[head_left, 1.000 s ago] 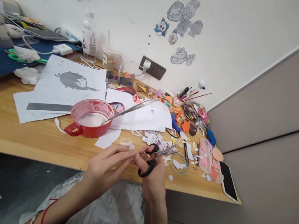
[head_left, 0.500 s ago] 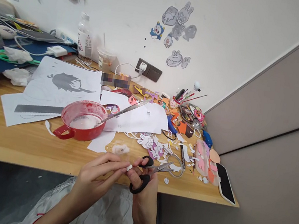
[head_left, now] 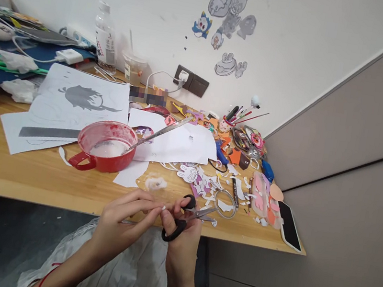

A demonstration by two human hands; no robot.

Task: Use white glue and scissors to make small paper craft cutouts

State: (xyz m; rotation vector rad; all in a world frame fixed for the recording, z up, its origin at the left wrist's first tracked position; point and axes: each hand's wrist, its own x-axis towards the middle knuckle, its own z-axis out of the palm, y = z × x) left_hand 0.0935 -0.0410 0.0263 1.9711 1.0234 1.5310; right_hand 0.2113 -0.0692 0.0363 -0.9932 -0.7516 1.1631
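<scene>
Black-handled scissors (head_left: 198, 212) hang on my right hand (head_left: 184, 225), their blades a little apart and pointing right. Between the fingertips of my left hand (head_left: 133, 212) and my right hand is a tiny white piece (head_left: 163, 208), mostly covered by the fingers. Both hands meet over the table's front edge. Behind them on the wood lies a whitish smear (head_left: 156, 183). A red pot (head_left: 105, 161) with pale liquid and a metal utensil (head_left: 164, 131) leaning in it stands to the left. A white bunny cutout (head_left: 187, 173) lies beyond the scissors.
Paper scraps (head_left: 239, 187) and a ring of tape (head_left: 224, 204) lie right of the hands. A phone (head_left: 289, 226) rests at the right corner. Drawing sheets (head_left: 50, 92) cover the left; a bottle (head_left: 105, 40) and a cup (head_left: 134, 66) stand by the wall (head_left: 301, 44).
The view has tilted slightly down. Less of the white piece shows between the fingertips, and the scissors have turned a little in my right hand.
</scene>
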